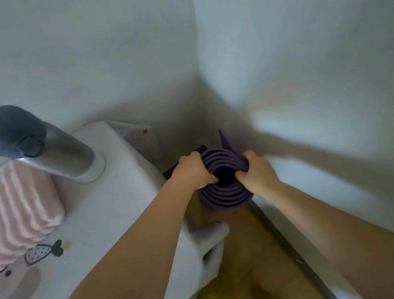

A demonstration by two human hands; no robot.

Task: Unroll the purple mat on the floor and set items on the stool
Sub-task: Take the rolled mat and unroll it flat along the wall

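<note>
Both hands, left (191, 170) and right (256, 171), grip the top rim of the upright rolled purple mat (224, 189), fingers curled into its core, beside the white stool (115, 190).

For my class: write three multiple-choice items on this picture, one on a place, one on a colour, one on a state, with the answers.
1. Where does the rolled mat stand?
A. in the wall corner beside the white stool
B. on the stool
C. flat on the floor

2. What colour is the folded towel?
A. green
B. pink
C. black

3. What are the hands doing?
A. hanging idle
B. holding the flask
C. gripping the mat's top edge

Answers: 1 A, it stands upright by the corner; 2 B, pink ribbed cloth; 3 C, left hand and right hand curl over its rim.
</note>
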